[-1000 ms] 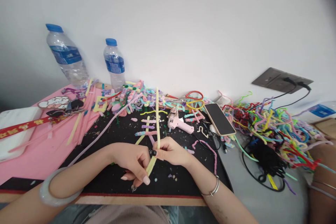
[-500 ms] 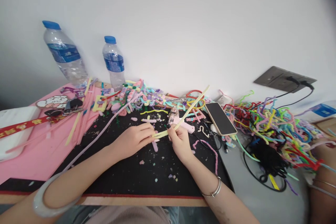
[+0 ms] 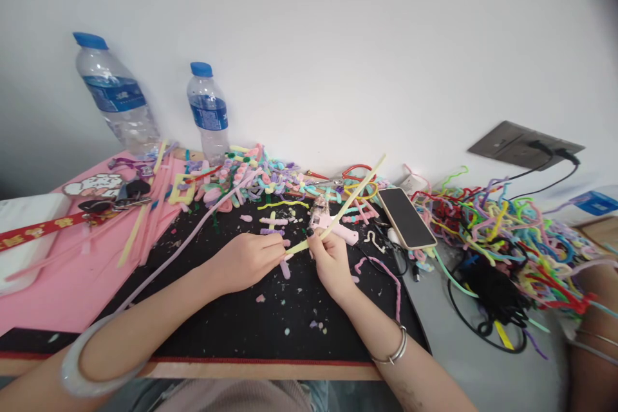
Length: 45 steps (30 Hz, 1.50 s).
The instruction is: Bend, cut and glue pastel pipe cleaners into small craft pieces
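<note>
My left hand (image 3: 248,261) and my right hand (image 3: 328,259) meet over the black mat (image 3: 232,328), both pinching one end of a pale yellow pipe cleaner (image 3: 355,192). The stem slants up and to the right, over a pink glue gun (image 3: 338,230), toward the wall. My fingers are closed around its lower end. Small coiled pieces in pink, purple and yellow (image 3: 273,222) lie on the mat just beyond my hands. A long lilac pipe cleaner (image 3: 178,246) runs diagonally past my left forearm.
Two water bottles (image 3: 113,100) (image 3: 208,112) stand against the wall. A pink sheet (image 3: 72,270) covers the left side, with a white box (image 3: 24,232). A phone (image 3: 405,217), red scissors (image 3: 357,175), a tangled pipe cleaner heap (image 3: 502,225) and cables lie right. Another person's arm (image 3: 591,328) shows far right.
The yellow pipe cleaner has swung from upright to slanting up-right. Both hands have moved away from me over the mat, and in the last half second they hardly shifted.
</note>
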Each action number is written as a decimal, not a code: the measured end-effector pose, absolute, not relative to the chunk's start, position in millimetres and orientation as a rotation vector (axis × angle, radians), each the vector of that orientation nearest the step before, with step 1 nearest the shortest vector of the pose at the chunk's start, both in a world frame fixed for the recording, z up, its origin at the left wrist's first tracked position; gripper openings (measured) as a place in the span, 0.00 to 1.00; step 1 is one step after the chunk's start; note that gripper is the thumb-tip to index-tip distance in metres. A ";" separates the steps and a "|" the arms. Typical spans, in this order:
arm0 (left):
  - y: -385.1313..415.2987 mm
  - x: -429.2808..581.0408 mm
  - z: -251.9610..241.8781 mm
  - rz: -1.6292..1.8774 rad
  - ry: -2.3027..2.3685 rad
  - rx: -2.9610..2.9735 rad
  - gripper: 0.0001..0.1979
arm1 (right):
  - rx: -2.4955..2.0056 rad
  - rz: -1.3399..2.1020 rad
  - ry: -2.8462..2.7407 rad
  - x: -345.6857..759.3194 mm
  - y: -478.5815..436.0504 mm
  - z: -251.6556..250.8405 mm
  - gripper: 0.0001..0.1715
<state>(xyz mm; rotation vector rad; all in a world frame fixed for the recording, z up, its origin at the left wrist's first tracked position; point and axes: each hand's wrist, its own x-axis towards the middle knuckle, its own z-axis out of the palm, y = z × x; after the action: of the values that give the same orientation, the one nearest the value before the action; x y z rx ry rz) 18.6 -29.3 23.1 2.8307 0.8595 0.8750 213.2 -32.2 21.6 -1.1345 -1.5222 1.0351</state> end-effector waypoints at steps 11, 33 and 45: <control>-33.3 26.6 27.2 0.760 0.958 2.461 0.14 | -1.027 1.009 -1.913 211.5 -35.5 24.6 0.20; -35.9 35.4 28.9 0.652 0.801 1.875 0.22 | -0.954 1.087 -1.887 209.5 -39.3 24.9 0.19; -32.0 33.7 26.2 0.876 0.905 1.311 0.11 | -1.059 1.126 -1.521 214.9 -33.1 17.8 0.22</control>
<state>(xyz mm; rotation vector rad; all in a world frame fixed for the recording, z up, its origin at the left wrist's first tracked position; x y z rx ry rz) 33.7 -32.0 26.2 1.3107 0.9052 0.8759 214.9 -33.1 17.8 -1.0588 -1.5205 1.1260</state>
